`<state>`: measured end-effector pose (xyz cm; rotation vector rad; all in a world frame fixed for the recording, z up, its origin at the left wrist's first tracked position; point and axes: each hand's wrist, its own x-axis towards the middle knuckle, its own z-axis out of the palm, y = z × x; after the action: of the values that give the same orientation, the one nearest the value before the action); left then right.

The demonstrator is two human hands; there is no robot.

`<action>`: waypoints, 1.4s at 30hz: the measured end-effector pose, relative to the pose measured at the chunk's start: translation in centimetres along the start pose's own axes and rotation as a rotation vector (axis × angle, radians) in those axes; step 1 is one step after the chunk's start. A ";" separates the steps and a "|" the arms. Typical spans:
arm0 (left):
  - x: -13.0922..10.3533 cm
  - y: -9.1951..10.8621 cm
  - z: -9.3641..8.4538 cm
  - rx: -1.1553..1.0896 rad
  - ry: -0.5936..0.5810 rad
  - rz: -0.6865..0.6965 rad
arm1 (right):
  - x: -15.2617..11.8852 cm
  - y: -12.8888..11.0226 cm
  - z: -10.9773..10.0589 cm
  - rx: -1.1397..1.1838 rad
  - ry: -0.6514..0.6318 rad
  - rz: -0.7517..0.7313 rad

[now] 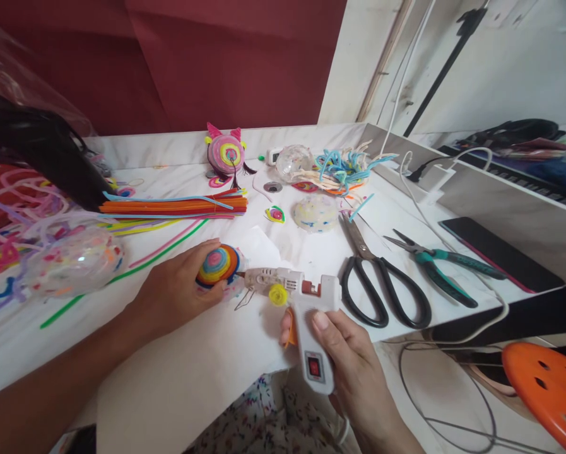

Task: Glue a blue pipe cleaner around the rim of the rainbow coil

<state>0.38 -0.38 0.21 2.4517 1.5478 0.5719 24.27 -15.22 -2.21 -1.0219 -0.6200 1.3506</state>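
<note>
The largest thing is a white marbled table (8, 353), and on its near side 1 cream sheet (169, 394) spreads below the left hand's grip. Beyond this grip, slightly to the left, lies a bundle of fuzzy stems (173, 207), mostly orange and red. The right hand (353, 356) is closed around the handle of a white glue gun (313, 306), with its fingers at the orange trigger. To the right of this grip there are, in order, black-handled scissors (365, 252), green-handled pliers (427, 255) and a dark phone (500, 252). Farther beyond both grips, a pink round figure (226, 153) with 2 pointed ears stands near the back edge. The left hand (173, 277) is closed too, holding between thumb and fingers a striped dome (219, 266) with rings of several colours. The nozzle points at the dome's right side; whether they touch cannot be told. The smallest is a yellow coil (277, 294), seen against the gun's barrel, just ahead of the right grip.
</note>
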 end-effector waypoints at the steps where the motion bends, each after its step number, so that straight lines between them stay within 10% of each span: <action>1: 0.0 0.0 0.0 -0.001 -0.004 0.007 | 0.1 0.0 0.0 0.001 -0.003 0.000; 42: 0.1 -0.3 -0.3 0.009 -0.015 0.033 | 3.4 -1.0 0.2 0.101 0.005 0.061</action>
<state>0.02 -0.17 0.38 2.4868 1.5095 0.5526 25.17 -11.78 -1.88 -0.9685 -0.5156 1.4183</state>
